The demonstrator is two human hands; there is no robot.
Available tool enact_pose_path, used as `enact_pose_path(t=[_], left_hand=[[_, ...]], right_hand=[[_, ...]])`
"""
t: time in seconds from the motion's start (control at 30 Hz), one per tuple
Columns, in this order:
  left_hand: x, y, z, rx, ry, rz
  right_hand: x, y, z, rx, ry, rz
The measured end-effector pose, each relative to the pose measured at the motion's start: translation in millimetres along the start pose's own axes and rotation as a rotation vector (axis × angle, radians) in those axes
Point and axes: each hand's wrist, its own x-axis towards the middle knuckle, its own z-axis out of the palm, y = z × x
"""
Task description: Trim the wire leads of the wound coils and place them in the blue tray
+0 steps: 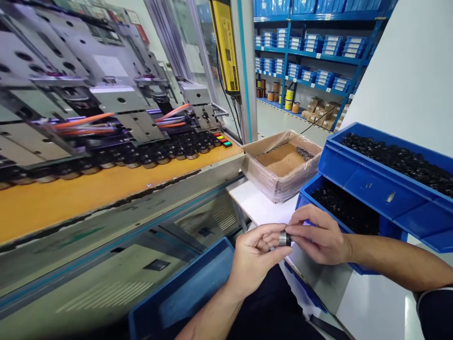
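A small silvery metal cylinder with a black end piece (283, 238) lies between the thumb and fingers of my left hand (253, 257), its black end turned to the right. My right hand (320, 234) meets it from the right, thumb and forefinger pinched together at that black end. The fingertips partly cover the piece, so I cannot tell whether the two portions are joined. Just beyond my right hand is a lower blue bin (313, 189) of small black parts. Another blue bin (382, 182), full of black parts, sits above it.
On the left, a machine (120, 101) stands over an orange worktop (106, 193) with rows of black-and-metal round parts (155, 156). Ahead is a plastic-wrapped carton (264, 177). A blue crate (191, 288) lies low beside my left arm. Blue shelves (318, 54) hold bins farther back.
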Motion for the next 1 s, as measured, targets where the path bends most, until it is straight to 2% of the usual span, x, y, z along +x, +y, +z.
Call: enact_pose_path(t=[0.17, 0.43, 0.67, 0.83, 1.0], left_hand=[[-0.1, 0.0, -2.7, 0.019, 0.032, 0.013], [2.9, -0.4, -0.5, -0.031, 0.014, -0.004], [2.7, -1.8, 1.7, -0.009, 0.067, -0.019], [1.3, -1.5, 4.3, -0.067, 0.01, -0.001], [0.5, -2.4, 4.0, -0.056, 0.038, 0.014]], right_hand=[[-1.3, 4.0, -0.9, 0.037, -0.069, -0.015], [-2.5, 10.0, -0.9, -0.075, -0.081, -0.092], [-3.2, 13.8, -2.9, -0.068, -0.11, -0.09], [-4.3, 14.2, -3.7, -0.044, -0.123, -0.077], [-4.1, 15.4, -3.3, -0.022, -0.119, -0.097]])
